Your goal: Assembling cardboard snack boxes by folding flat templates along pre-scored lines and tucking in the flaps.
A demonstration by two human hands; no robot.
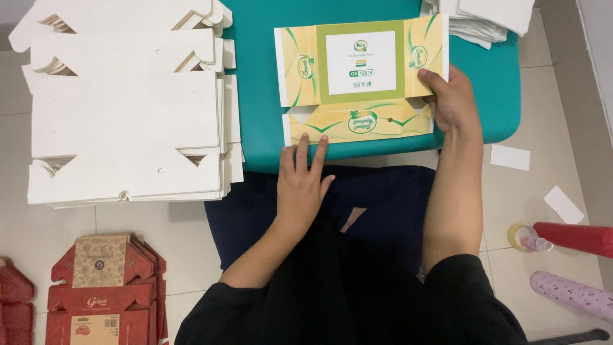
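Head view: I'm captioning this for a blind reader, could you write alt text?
A person folds a yellow-and-green printed carton blank on a teal table, left hand pressing its lower flap, right hand at its right edge. White flat blanks are stacked at left, red cartons on the floor.

Flat yellow-and-green carton blank handled on teal table.
Right hand grips the blank's right edge, thumb on top. Left hand presses fingertips on the folded front flap, down-left of that grip. White blank stack lies well left.
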